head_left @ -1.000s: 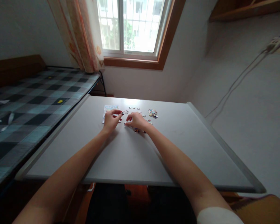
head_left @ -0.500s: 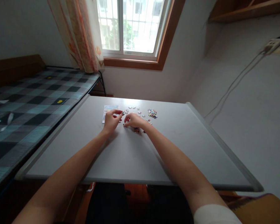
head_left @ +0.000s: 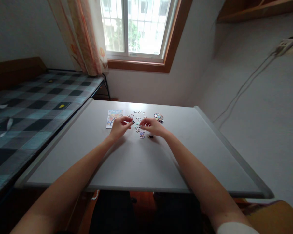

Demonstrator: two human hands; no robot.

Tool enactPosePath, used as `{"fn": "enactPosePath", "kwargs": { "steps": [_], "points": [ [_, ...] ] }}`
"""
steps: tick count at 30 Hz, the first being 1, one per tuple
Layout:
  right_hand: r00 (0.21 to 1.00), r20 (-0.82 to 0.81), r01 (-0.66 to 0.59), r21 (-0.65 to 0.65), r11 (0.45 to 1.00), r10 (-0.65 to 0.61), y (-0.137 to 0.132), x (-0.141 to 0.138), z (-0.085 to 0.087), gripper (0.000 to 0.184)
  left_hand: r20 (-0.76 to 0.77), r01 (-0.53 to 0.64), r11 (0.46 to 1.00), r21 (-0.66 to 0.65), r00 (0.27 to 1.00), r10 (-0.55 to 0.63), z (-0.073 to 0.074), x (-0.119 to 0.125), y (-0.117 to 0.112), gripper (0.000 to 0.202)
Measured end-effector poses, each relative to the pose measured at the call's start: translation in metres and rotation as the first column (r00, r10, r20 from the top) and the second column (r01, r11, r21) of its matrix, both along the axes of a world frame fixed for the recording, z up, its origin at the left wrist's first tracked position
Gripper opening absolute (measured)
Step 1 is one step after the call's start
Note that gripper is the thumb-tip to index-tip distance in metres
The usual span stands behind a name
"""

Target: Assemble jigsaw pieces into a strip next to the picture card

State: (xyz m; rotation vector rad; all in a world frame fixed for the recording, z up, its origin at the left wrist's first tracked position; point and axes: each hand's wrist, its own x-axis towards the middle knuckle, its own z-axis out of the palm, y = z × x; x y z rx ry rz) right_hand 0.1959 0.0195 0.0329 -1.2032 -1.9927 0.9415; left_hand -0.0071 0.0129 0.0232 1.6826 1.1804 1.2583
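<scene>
My left hand [head_left: 120,126] is closed in a pinch on a small dark puzzle piece [head_left: 133,122], just above the table. Opposite it, my right hand [head_left: 152,126] has its fingertips closed on another small dark puzzle piece [head_left: 140,127], partly hidden by the fingers. Loose puzzle pieces [head_left: 137,119] lie between and beyond the hands. Nearer to me is a small joined patch of puzzle [head_left: 142,135], with a dark piece [head_left: 151,136] to its right under my right hand. A colourful picture sheet [head_left: 111,117] lies behind my left hand.
A heap of puzzle pieces [head_left: 159,117] sits beyond my right hand. The white table [head_left: 134,165] has raised edges at its sides. A bed with a checked cover [head_left: 39,104] stands to the left, and a window [head_left: 136,29] is ahead.
Both hands have shifted right, the right one farther, widening the space between them. The picture sheet and the joined patch are now less covered. My left hand still pinches its dark piece.
</scene>
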Motion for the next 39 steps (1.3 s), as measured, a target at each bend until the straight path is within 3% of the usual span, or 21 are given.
{"fn": "enactPosePath", "kwargs": {
  "steps": [5, 10, 13, 18, 23, 26, 30, 39],
  "points": [
    [0.988, -0.056, 0.143, -0.042, 0.989, -0.145, -0.020, 0.055, -0.007, 0.020, -0.188, 0.128, 0.992, -0.014, 0.974, -0.129, -0.006, 0.005, -0.006, 0.019],
    [0.979, -0.031, 0.197, -0.136, 0.971, -0.203, -0.033, 0.082, -0.015, 0.025, -0.346, 0.141, 0.988, -0.057, 0.926, -0.152, -0.013, 0.000, -0.002, 0.019],
    [0.984, 0.022, 0.176, -0.169, 0.970, -0.175, -0.033, 0.086, -0.016, 0.022, -0.395, 0.137, 0.987, -0.082, 0.905, -0.158, -0.014, -0.005, 0.000, 0.018],
    [0.982, 0.136, 0.151, -0.172, 0.973, -0.128, -0.036, 0.089, -0.013, 0.019, -0.463, 0.241, 0.967, -0.087, 0.849, -0.254, -0.012, -0.009, 0.000, 0.015],
    [0.952, 0.243, 0.201, -0.040, 0.979, -0.185, -0.038, 0.087, -0.010, 0.026, -0.495, 0.281, 0.957, -0.068, 0.823, -0.277, -0.009, -0.010, -0.002, 0.015],
    [0.941, 0.249, 0.229, 0.029, 0.973, -0.229, -0.037, 0.084, -0.011, 0.028, -0.529, 0.251, 0.967, -0.041, 0.816, -0.234, -0.008, -0.010, -0.003, 0.016],
    [0.944, 0.241, 0.230, 0.018, 0.973, -0.227, -0.038, 0.079, -0.011, 0.025, -0.579, 0.210, 0.977, 0.019, 0.799, -0.161, -0.008, -0.011, -0.002, 0.019],
    [0.936, 0.252, 0.242, 0.052, 0.969, -0.247, -0.038, 0.078, -0.013, 0.025, -0.573, 0.307, 0.946, -0.102, 0.759, -0.308, -0.011, -0.018, 0.003, 0.029]
  ]
}}
